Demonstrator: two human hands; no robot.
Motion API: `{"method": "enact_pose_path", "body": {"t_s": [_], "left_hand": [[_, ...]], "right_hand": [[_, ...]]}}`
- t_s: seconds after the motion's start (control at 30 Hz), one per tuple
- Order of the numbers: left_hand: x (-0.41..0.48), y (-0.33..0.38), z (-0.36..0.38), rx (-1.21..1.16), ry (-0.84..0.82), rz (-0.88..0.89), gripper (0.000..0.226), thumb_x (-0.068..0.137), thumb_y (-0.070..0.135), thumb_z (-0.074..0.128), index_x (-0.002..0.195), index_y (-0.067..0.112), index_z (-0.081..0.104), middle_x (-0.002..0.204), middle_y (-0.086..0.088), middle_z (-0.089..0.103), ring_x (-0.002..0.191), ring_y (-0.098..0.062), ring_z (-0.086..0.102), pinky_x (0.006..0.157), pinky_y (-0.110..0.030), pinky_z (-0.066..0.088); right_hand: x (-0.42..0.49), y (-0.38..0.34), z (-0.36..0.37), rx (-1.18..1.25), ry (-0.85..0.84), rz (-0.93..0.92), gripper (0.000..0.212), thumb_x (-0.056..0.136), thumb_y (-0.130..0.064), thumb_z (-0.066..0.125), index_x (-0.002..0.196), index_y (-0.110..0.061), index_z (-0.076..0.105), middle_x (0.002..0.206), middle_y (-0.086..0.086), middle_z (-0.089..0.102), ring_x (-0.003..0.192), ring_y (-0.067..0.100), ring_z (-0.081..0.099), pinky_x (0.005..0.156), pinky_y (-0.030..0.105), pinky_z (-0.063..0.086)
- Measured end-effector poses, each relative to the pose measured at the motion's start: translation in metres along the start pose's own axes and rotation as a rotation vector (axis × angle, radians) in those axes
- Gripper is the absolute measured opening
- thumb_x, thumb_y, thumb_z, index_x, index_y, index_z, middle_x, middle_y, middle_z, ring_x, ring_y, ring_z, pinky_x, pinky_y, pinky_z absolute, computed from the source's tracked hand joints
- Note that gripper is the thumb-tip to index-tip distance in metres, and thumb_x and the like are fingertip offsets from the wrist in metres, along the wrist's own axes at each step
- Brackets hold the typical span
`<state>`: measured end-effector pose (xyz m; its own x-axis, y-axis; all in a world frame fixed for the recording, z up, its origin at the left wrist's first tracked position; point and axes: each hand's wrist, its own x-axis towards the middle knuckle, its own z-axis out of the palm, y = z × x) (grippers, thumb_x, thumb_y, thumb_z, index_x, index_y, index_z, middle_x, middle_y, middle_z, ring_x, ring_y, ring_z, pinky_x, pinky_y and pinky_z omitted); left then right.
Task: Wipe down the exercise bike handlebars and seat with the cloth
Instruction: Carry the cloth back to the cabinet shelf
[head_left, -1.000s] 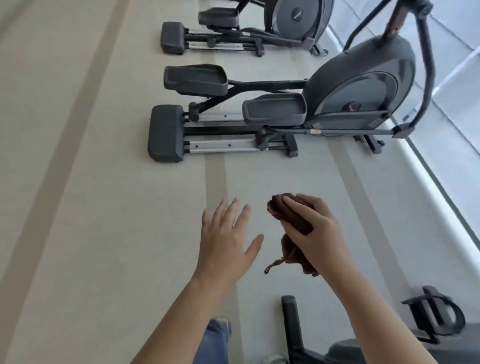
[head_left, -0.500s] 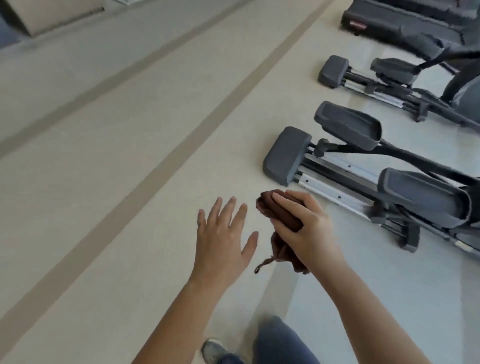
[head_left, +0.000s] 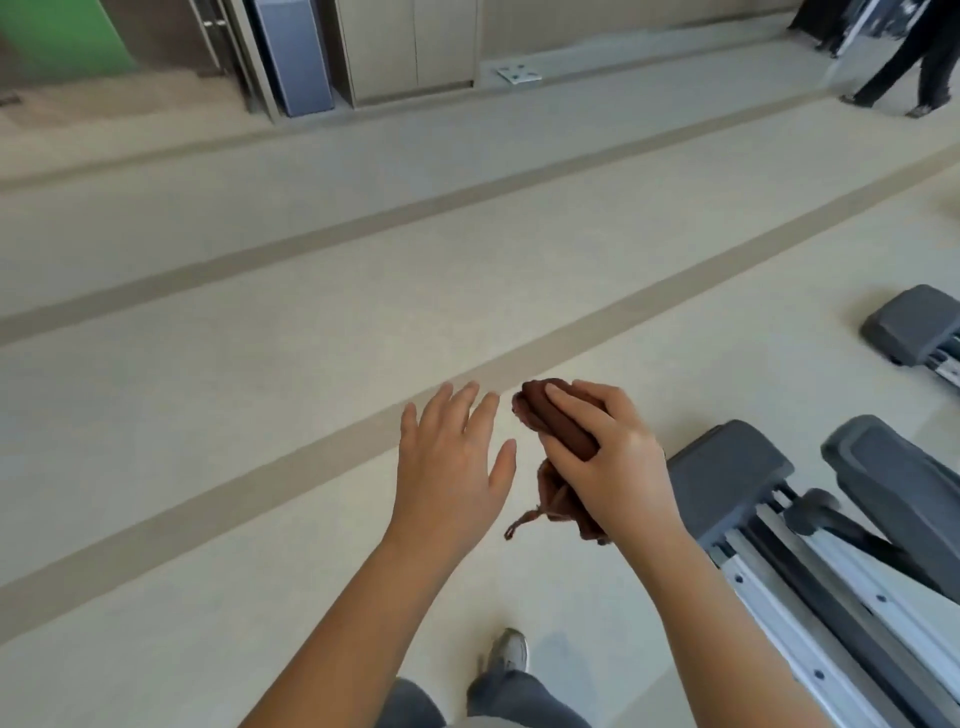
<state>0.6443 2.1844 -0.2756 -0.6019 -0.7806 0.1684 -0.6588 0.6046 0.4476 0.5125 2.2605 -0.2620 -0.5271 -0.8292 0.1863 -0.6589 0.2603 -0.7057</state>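
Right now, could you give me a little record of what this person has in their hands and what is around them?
left hand: left hand open, fingers spread, holding nothing
right hand: right hand closed around a bunched brown cloth
cloth: a loose end hangs below the hand
machine nearby: grey exercise machine on the floor at the right, not touched by either hand
handlebars and seat: not in view
floor: pale, with darker stripes
other person: legs of someone walking at the far upper right
wiping: not under way
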Motion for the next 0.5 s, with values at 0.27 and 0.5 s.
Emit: {"method": "enact_pose_path", "body": {"t_s": [0.27,0.5], "left_hand": [[0.110,-0.033,0.012,0.033,0.033,-0.135,0.046,0.090,0.034,0.049,0.131,0.013,0.045,0.141,-0.008,0.042,0.134,-0.028,0.027,0.109,-0.050,0.013],[0.238,-0.118,0.021,0.047,0.033,-0.189,0.048,0.091,0.037,0.044,0.134,0.016,0.041,0.145,-0.006,0.036,0.137,-0.025,0.022,0.111,-0.046,0.008]], "right_hand": [[0.138,0.017,0.028,0.053,-0.109,-0.043,0.035,0.083,-0.018,0.066,0.116,-0.030,0.062,0.119,-0.013,0.050,0.068,-0.005,0.062,0.053,0.012,0.052],[0.291,-0.011,0.101,0.049,-0.170,-0.078,0.038,0.082,-0.017,0.067,0.120,-0.024,0.062,0.129,-0.001,0.051,0.095,0.029,0.065,0.082,0.042,0.054]]}}
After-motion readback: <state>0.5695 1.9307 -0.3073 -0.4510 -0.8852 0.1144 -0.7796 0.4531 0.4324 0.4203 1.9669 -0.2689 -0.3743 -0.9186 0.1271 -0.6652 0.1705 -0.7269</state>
